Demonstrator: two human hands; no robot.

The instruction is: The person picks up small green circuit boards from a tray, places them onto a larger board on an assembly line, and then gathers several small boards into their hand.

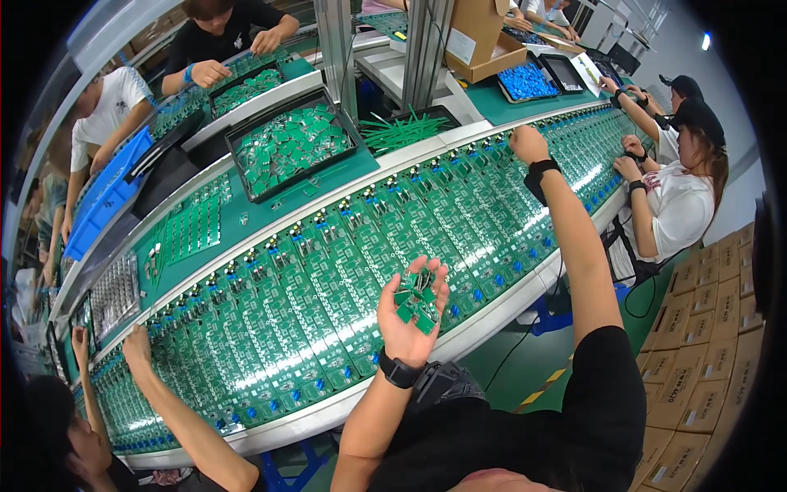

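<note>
Palm up, my left hand (403, 337) holds several small green circuit boards (423, 310) in its curled fingers, above the near half of the line. My right hand (529, 144) is stretched out to the far edge of the line, its fingers closed and pointing down; whatever they may grip is hidden. Under both hands runs a long row of green circuit board panels (352, 275). Blue components (477, 294) stand along their near edge, and small dark, blue and yellowish parts (344, 202) along their far edge.
Behind the line stand a black tray of small green boards (291, 143), a tray of thin green strips (407, 131) and a tray of blue parts (527, 82). Co-workers' arms (176, 406) reach in at left and right. Cardboard boxes (697, 361) are stacked at right.
</note>
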